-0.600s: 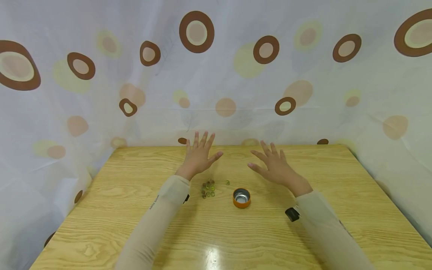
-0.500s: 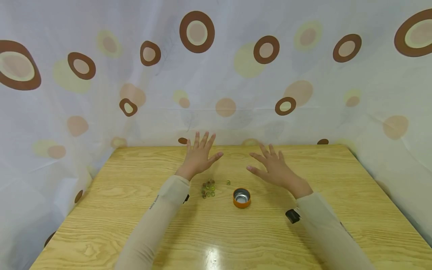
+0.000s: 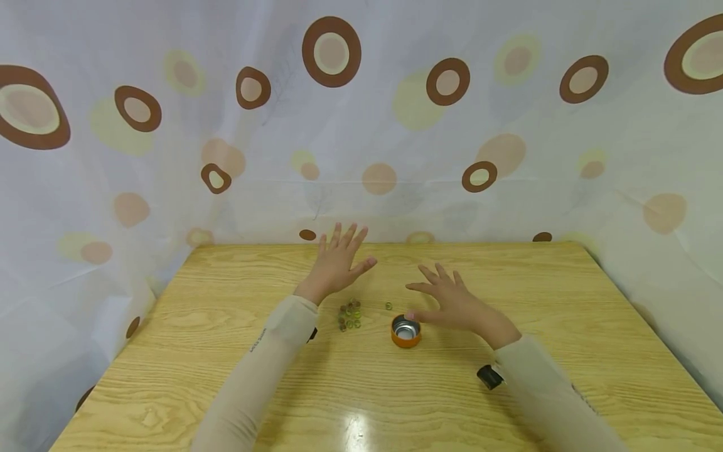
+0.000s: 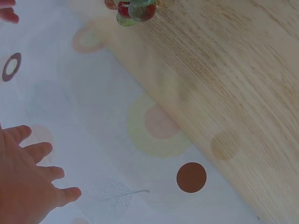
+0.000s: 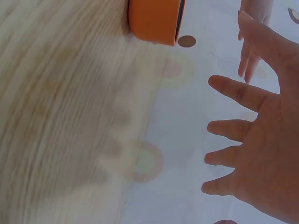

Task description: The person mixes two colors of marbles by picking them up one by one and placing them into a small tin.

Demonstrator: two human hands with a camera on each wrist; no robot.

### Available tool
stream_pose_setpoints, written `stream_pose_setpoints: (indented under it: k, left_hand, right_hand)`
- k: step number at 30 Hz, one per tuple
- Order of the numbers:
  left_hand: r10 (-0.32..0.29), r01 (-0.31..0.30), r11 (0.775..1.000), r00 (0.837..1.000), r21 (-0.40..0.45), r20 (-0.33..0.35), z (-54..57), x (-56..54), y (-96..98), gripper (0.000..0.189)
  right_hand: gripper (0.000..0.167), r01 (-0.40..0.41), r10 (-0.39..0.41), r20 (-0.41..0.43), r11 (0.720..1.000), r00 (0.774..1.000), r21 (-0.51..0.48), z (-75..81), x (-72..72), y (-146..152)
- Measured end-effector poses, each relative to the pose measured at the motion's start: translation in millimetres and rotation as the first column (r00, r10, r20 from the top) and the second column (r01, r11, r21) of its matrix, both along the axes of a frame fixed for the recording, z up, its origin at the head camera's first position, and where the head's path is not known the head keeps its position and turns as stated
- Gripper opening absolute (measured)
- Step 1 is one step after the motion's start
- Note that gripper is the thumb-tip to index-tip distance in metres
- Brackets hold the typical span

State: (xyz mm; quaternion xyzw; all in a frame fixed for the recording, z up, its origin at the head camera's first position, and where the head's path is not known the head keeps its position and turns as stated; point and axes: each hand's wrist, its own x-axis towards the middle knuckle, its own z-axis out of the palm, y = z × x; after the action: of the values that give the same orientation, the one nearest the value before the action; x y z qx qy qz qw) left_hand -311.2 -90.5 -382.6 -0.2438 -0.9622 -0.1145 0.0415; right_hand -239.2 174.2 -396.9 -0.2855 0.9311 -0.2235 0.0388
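My left hand (image 3: pixel 334 269) hovers over the table behind a cluster of small glass marbles (image 3: pixel 349 315), its fingers spread and holding nothing. In the left wrist view the marbles (image 4: pixel 136 10) look green, red and clear. One lone marble (image 3: pixel 388 306) lies apart from the cluster, to its right. A small round orange cup (image 3: pixel 406 339) with a silvery inside stands right of the marbles. My right hand (image 3: pixel 456 306) is stretched out just right of the cup, thumb tip overlapping its rim in the head view. The right wrist view shows those fingers (image 5: pixel 233 130) spread, apart from the orange cup (image 5: pixel 154 21).
A light wood table (image 3: pixel 226 370) carries everything. Behind it and at both sides hangs a white curtain (image 3: pixel 378 125) with brown and yellow circles. Black wrist devices (image 3: pixel 489 377) sit under the beige sleeves (image 3: pixel 265 370).
My right hand has come lower and nearer the cup, moving a little left. The lone marble has shifted slightly right, towards the cup. My left hand has stayed nearly still.
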Motion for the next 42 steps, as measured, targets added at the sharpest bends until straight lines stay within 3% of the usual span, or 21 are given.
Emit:
stream_pose_setpoints:
  k: [11,18,26,33,42]
  left_hand:
    - [-0.127,0.125,0.991,0.991,0.053,0.031,-2.6,7.1,1.7,0.071]
    - [-0.178,0.175,0.983,0.982,0.051,0.064,-4.4,9.8,3.9,0.066]
    - [-0.204,0.2,0.978,0.976,0.051,0.081,-4.1,11.7,5.4,0.065]
    - [-0.193,0.192,0.981,0.977,0.02,0.093,-5.8,13.0,10.5,0.065]
    - [-0.255,0.258,0.965,0.963,-0.033,0.09,-13.3,10.8,24.9,0.056]
  right_hand:
    - [0.064,-0.026,0.024,0.036,0.999,0.999,0.044,-1.4,11.1,-2]
    - [0.062,-0.019,0.019,-0.003,0.996,1.0,0.088,-4.8,17.9,-5]
    - [0.065,-0.003,-0.002,0.061,0.996,0.998,0.089,-2.9,22.9,-9]
    - [0.068,-0.009,0.008,0.181,1.0,0.983,0.009,-4.5,25.6,-15]
    - [0.065,-0.072,0.072,0.136,0.997,0.988,-0.006,-13.9,23.4,-14]
